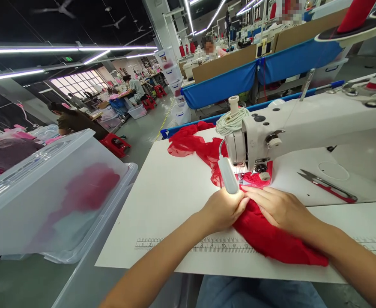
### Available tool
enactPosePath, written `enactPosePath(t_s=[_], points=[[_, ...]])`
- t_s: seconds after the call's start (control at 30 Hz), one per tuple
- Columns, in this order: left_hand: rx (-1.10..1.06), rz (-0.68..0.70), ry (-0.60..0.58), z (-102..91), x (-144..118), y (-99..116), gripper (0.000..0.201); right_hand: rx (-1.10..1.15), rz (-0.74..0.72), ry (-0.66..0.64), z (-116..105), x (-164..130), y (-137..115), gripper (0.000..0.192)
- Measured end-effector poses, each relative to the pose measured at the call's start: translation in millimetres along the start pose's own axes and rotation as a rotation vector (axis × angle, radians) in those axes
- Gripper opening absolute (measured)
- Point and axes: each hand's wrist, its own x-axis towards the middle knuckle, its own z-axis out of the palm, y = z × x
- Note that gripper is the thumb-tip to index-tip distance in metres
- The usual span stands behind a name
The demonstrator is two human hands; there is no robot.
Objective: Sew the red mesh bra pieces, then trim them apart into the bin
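At the far left, a clear plastic bin [46, 192] with red and pale cloth inside sits beside my white counter [168, 201]. A printed ruler strip [175, 244] runs along the counter's near edge. My left hand [225, 209] rests palm down at the middle of the counter, its fingers curled loosely over the edge of a piece of red fabric [271, 239], pressing it flat rather than pinching it. Just above this hand, a small lit lamp [228, 175] shines on my knuckles. The red fabric trails from the far left of the counter, passes under the needle area of the white sewing machine [303, 124], and spreads toward me between my forearms. My right hand [281, 209] lies flat on top of the fabric, fingers stretched toward the presser foot, its grip open and touching the cloth, fingertips close to those of the left hand. A coil of white cord [231, 121] sits on the machine's head. To the right, thread snips [327, 185] with red handles lie on the counter, well apart from my hands.
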Motion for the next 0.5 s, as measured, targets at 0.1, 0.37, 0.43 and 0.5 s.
enactPosePath(t_s=[0.1,0.37,0.43,0.5], points=[[0.152,-0.012,-0.025,11.8,-2.1,-2.6,0.018,0.008,-0.007,0.030,0.4,-0.2,0.2,0.042],[0.249,0.155,0.226,26.7,-13.5,-11.3,0.038,0.065,-0.011,0.024,3.7,-1.5,4.6,0.043],[0.283,0.168,0.248,30.1,-14.5,-13.6,0.039,0.079,-0.007,0.018,2.3,-0.3,5.3,0.044],[0.313,0.162,0.246,32.6,-14.7,-14.5,0.040,0.080,-0.007,0.026,0.8,1.1,5.9,0.043]])
